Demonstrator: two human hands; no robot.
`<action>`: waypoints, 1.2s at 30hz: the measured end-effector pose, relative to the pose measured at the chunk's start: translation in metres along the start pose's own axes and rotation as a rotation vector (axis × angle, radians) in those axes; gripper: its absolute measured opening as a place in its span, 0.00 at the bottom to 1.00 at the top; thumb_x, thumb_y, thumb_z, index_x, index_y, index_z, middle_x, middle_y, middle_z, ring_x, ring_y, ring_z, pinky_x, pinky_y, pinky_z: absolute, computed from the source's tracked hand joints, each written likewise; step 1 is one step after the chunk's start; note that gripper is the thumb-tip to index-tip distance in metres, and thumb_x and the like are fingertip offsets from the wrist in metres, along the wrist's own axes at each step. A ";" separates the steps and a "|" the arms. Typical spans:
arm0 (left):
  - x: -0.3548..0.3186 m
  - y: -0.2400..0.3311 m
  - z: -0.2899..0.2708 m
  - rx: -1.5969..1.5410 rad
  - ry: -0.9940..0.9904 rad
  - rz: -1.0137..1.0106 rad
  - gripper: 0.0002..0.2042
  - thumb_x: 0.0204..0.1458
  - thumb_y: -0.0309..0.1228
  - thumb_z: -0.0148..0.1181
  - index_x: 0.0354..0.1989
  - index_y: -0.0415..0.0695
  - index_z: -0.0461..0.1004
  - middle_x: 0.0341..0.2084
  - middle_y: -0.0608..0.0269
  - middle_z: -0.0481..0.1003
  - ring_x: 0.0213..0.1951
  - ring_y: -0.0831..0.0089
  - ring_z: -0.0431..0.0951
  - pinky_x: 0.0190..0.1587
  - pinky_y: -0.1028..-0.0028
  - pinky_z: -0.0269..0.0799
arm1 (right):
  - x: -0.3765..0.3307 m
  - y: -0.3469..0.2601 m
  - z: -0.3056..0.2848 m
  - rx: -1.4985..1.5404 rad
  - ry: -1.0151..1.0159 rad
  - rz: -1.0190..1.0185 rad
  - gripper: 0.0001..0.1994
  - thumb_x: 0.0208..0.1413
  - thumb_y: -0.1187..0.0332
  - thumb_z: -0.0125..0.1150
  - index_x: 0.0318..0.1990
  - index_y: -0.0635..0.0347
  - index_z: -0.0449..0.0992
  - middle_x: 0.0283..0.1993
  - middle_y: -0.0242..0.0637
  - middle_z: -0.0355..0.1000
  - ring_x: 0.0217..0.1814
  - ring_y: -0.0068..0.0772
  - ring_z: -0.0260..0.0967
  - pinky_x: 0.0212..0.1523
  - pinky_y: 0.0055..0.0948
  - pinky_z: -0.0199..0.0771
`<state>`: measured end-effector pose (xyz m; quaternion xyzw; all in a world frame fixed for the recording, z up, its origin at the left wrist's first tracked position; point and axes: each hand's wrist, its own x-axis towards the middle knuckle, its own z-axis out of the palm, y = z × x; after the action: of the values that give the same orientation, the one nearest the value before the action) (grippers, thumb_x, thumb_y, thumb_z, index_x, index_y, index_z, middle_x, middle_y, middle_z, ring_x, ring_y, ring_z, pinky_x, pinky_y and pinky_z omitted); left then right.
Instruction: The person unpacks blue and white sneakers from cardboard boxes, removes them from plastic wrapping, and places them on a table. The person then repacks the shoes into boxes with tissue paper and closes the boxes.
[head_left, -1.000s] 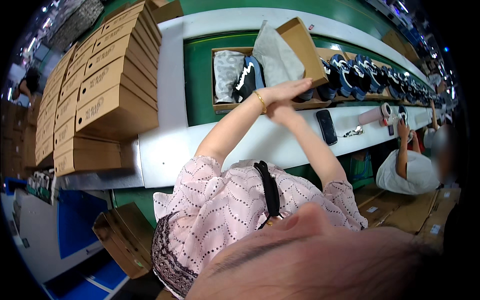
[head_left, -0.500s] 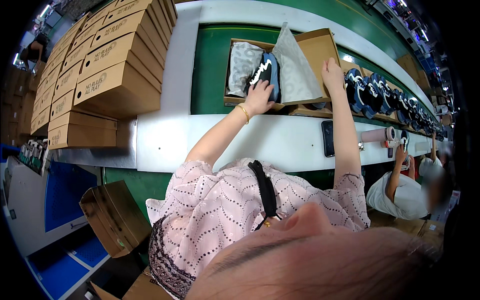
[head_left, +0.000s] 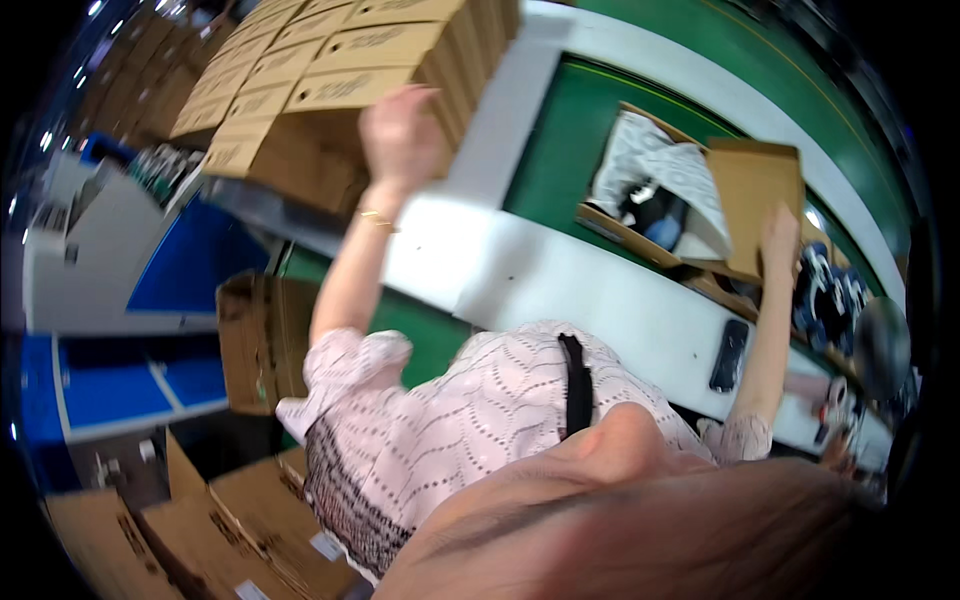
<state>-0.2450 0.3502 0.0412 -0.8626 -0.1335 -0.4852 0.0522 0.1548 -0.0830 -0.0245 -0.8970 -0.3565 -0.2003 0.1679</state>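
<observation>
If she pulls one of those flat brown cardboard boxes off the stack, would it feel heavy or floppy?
Probably light: the boxes look thin, flat and closed, and her left hand alone reaches for one. Likely fairly stiff, since the edges stay straight in the stack. It would slide, not roll.

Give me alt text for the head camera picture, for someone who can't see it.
A person's left hand reaches to a stack of flat cardboard boxes while the right hand rests on the lid of an open shoe box on a green conveyor belt. Dark shoes lie further along the belt.
</observation>
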 end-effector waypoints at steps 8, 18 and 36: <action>-0.030 -0.237 -0.052 0.411 -0.559 -0.467 0.14 0.42 0.25 0.53 0.41 0.39 0.67 0.46 0.49 0.67 0.48 0.52 0.67 0.49 0.61 0.65 | -0.032 -0.106 -0.034 0.248 -0.179 -0.587 0.06 0.48 0.69 0.56 0.34 0.60 0.71 0.32 0.43 0.68 0.40 0.47 0.65 0.42 0.38 0.65; -0.012 -0.125 -0.095 0.416 -0.745 -0.006 0.17 0.35 0.30 0.65 0.34 0.43 0.66 0.64 0.59 0.50 0.64 0.54 0.50 0.62 0.55 0.46 | -0.081 -0.038 -0.023 -0.260 -0.253 -0.331 0.05 0.53 0.68 0.51 0.33 0.58 0.70 0.28 0.39 0.70 0.35 0.41 0.67 0.34 0.37 0.66; 0.028 0.225 0.076 0.013 -0.630 0.432 0.12 0.42 0.32 0.55 0.32 0.36 0.73 0.51 0.41 0.63 0.50 0.48 0.65 0.48 0.56 0.64 | -0.083 -0.034 -0.018 -0.278 -0.245 -0.374 0.06 0.53 0.65 0.53 0.33 0.56 0.73 0.32 0.35 0.72 0.38 0.36 0.67 0.40 0.34 0.64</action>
<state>-0.1057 0.1565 0.0344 -0.9773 0.0388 -0.1734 0.1151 0.0713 -0.1152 -0.0430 -0.8474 -0.5031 -0.1648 -0.0412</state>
